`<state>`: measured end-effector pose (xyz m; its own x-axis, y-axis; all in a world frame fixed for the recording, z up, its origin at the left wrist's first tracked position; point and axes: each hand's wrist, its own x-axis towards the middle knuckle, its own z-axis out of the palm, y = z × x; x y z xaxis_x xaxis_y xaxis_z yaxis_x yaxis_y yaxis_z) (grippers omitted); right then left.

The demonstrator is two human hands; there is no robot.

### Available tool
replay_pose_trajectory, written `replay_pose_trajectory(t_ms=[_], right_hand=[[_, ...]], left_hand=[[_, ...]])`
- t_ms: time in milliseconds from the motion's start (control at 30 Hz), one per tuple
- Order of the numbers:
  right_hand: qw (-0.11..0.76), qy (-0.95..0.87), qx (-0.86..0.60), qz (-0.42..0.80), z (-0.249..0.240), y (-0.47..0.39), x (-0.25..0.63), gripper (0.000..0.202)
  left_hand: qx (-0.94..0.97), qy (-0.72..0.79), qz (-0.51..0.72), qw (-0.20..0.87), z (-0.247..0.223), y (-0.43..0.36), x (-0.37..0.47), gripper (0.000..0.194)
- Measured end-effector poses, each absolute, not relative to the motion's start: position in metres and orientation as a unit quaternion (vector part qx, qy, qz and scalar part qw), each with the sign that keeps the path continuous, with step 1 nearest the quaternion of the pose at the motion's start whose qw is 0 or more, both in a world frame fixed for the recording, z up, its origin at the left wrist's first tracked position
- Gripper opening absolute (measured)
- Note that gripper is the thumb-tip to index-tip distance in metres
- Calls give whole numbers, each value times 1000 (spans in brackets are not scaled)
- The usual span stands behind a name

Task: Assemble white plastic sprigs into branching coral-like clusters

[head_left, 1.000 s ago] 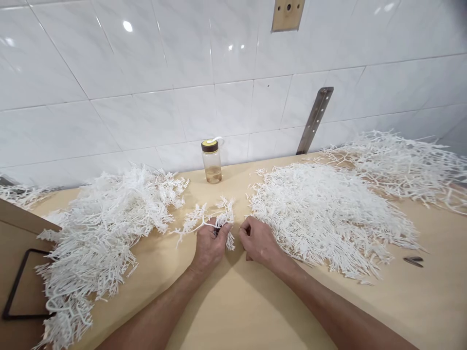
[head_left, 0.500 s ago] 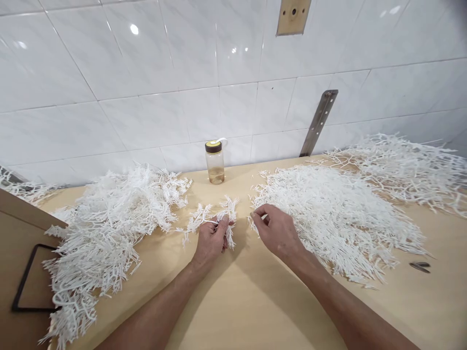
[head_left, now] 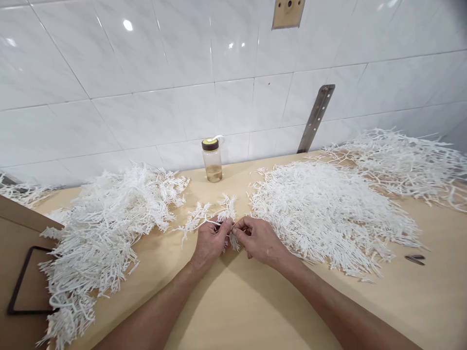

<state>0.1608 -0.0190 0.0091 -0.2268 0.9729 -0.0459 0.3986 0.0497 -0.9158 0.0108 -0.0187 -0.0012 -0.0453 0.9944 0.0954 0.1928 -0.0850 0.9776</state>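
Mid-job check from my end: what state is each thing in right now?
Left hand, closed on the white sprig
Right hand, fingers bent at the sprig's right side, grip unclear
White sprig, branched, partly hidden by the hands
Left pile, heaped, tangled
Right pile, loose pieces, spread out
Far-right stems, tangled, loosely heaped
Bottle, upright, lid on, partly filled
Small dark tool, lying flat

Part of the white sprig (head_left: 197, 214) is covered by the left hand (head_left: 210, 240); whether anything is pinched by the right hand (head_left: 260, 240) cannot be told. The wall plate (head_left: 288, 14) is cropped by the top edge, the brown panel (head_left: 20, 233) by the left. Both forearms (head_left: 156, 299) are cut off below.
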Motion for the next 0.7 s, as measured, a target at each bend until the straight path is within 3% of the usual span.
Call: replay_pose_trajectory(t_ms=[267, 500, 700], right_hand=[[356, -636, -530, 433, 7, -17, 162, 14], [380, -648, -544, 374, 7, -15, 164, 17], [392, -619, -546, 407, 12, -15, 165, 17]], left_hand=[[536, 534, 489, 433, 2, -17, 8, 38], [553, 549, 421, 464, 4, -17, 7, 49], [587, 513, 401, 481, 8, -16, 3, 48]])
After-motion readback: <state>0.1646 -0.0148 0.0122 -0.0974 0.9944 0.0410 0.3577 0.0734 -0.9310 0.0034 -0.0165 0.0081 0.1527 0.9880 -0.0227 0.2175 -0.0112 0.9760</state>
